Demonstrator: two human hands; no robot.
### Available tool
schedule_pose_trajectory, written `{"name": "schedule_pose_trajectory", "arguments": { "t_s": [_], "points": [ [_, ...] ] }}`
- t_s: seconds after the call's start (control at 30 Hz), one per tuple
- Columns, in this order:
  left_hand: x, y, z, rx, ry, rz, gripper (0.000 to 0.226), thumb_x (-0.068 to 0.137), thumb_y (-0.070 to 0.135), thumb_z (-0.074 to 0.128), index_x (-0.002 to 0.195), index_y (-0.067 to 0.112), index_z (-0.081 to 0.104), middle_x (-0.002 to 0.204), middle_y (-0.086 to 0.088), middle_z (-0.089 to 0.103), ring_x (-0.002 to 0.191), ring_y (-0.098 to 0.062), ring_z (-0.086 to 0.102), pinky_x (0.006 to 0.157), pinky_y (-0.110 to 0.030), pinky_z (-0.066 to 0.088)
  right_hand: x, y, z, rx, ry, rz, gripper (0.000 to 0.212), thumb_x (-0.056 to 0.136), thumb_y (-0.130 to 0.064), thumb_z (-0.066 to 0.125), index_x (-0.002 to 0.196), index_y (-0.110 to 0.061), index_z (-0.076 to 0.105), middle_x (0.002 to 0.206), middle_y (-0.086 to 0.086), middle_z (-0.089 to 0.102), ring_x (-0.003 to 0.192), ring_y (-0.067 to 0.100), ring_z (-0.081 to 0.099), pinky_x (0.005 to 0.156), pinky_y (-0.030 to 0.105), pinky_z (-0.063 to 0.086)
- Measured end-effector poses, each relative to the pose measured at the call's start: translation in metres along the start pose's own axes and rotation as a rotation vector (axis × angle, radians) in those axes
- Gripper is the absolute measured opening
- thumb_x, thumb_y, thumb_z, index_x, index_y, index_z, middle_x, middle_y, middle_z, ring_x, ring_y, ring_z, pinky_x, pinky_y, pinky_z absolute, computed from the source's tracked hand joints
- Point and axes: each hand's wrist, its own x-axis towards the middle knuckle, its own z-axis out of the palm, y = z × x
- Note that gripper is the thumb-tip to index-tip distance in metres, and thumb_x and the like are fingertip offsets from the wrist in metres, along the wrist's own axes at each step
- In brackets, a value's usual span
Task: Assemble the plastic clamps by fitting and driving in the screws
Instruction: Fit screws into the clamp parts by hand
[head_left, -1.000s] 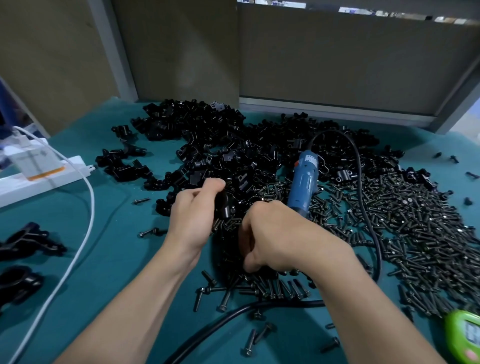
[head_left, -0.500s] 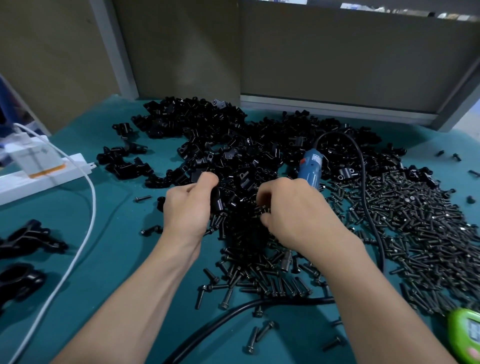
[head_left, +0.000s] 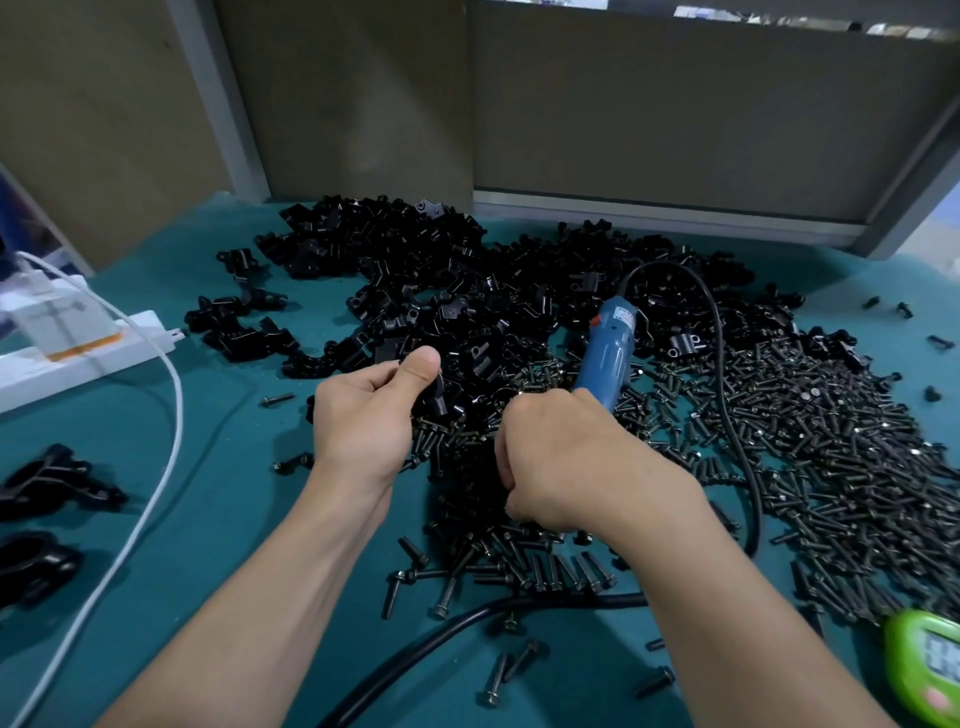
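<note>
Left grip (head_left: 363, 415) pinching small black plastic clamp (head_left: 435, 402); right grip (head_left: 561, 462) curled over dark metal screws (head_left: 550, 569), hold unclear.

Black plastic clamps (head_left: 467, 291) lie in a loose, tangled heap at 12 o'clock on the teal surface. One small clamp piece (head_left: 435, 401) is pinched in the left hand (head_left: 363, 421) near the centre. Dark flanged screws (head_left: 831, 441) spread in a dense layer from 3 to 5 o'clock, with scattered ones at 6 o'clock. A blue electric screwdriver (head_left: 608, 353) lies on the heap, slanting from 1 o'clock down towards 7 o'clock, its lower end hidden behind the right hand (head_left: 571, 467). Two larger clamps (head_left: 52, 478) lie apart at 9 o'clock.
</note>
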Motion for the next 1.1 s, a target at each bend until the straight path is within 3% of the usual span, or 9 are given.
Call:
{"name": "schedule_pose_trajectory", "arguments": {
  "t_s": [0.1,0.2,0.27,0.33,0.47,0.6,0.73,0.93,1.1],
  "points": [
    [-0.001,0.002,0.000,0.046,-0.004,0.015,0.025,0.081,0.048,0.079,0.064,0.030,0.080,0.093,-0.004,0.057,0.066,0.000,0.052,0.092,-0.014,0.042,-0.002,0.001,-0.002,0.036,-0.011,-0.019,0.014,0.087,-0.010,0.071,0.091,-0.022,0.066,0.095,-0.001,0.065,0.092,0.023,0.060,0.092,0.034,0.045],
    [-0.004,0.003,0.003,0.099,-0.040,0.005,0.026,0.087,0.048,0.075,0.075,0.026,0.082,0.083,-0.003,0.062,0.064,-0.005,0.053,0.104,-0.029,0.051,0.001,0.016,-0.010,0.307,0.040,0.021,0.024,0.089,-0.009,0.072,0.080,-0.028,0.064,0.087,-0.004,0.067,0.081,0.018,0.067,0.073,0.032,0.058],
    [-0.008,0.002,0.006,0.086,-0.074,0.017,0.036,0.097,0.047,0.066,0.075,0.023,0.083,0.069,0.003,0.069,0.054,-0.001,0.054,0.071,-0.018,0.057,0.005,0.029,-0.015,0.498,0.229,0.039,0.024,0.089,-0.010,0.073,0.078,-0.029,0.063,0.080,-0.010,0.066,0.070,0.009,0.065,0.060,0.021,0.051],
    [-0.011,0.002,0.009,0.029,-0.109,0.001,0.051,0.105,0.042,0.054,0.066,0.020,0.080,0.061,0.007,0.068,0.047,0.001,0.054,0.045,-0.010,0.040,0.007,0.034,-0.016,0.751,0.417,0.044,0.021,0.085,-0.010,0.074,0.077,-0.027,0.064,0.069,-0.009,0.067,0.060,0.008,0.062,0.056,0.019,0.046],
    [-0.013,0.005,0.014,-0.079,-0.047,-0.150,0.056,0.102,0.045,0.058,0.051,0.029,0.073,0.056,0.007,0.063,0.042,-0.005,0.051,0.038,-0.018,0.035,0.006,0.024,-0.012,1.263,0.331,-0.094,0.015,0.068,-0.006,0.071,0.073,-0.019,0.064,0.058,0.000,0.064,0.055,0.017,0.068,0.051,0.026,0.047],
    [-0.011,0.005,0.016,-0.133,0.016,-0.203,0.061,0.098,0.049,0.063,0.043,0.026,0.057,0.049,0.009,0.048,0.039,-0.008,0.040,0.037,-0.022,0.030,0.009,0.022,-0.006,1.315,0.287,-0.139,0.021,0.076,0.008,0.076,0.076,-0.011,0.066,0.061,0.008,0.069,0.060,0.026,0.072,0.055,0.027,0.054],
    [-0.011,0.002,0.013,-0.060,-0.025,-0.137,0.050,0.096,0.052,0.063,0.063,0.016,0.053,0.062,-0.008,0.044,0.048,-0.016,0.036,0.039,-0.024,0.029,0.010,0.021,-0.003,1.324,0.339,-0.156,0.022,0.078,0.010,0.081,0.075,-0.006,0.067,0.064,0.014,0.071,0.068,0.042,0.073,0.060,0.034,0.059],
    [-0.014,0.006,0.011,-0.012,-0.118,-0.017,0.072,0.075,0.059,0.058,0.070,-0.012,0.045,0.066,-0.013,0.047,0.059,-0.028,0.034,0.043,-0.029,0.029,0.012,0.022,0.000,1.276,0.378,-0.165,0.024,0.077,0.007,0.084,0.070,-0.010,0.068,0.065,0.014,0.072,0.063,0.036,0.073,0.059,0.035,0.059],
    [-0.016,0.006,0.009,0.038,-0.053,0.116,0.065,0.077,0.051,0.055,0.065,-0.011,0.036,0.057,-0.013,0.038,0.053,-0.027,0.029,0.045,-0.044,0.026,0.011,0.015,0.001,1.077,0.387,-0.148,0.020,0.082,-0.017,0.085,0.071,-0.017,0.069,0.061,0.006,0.072,0.056,0.024,0.072,0.056,0.033,0.055]
  ]
}}
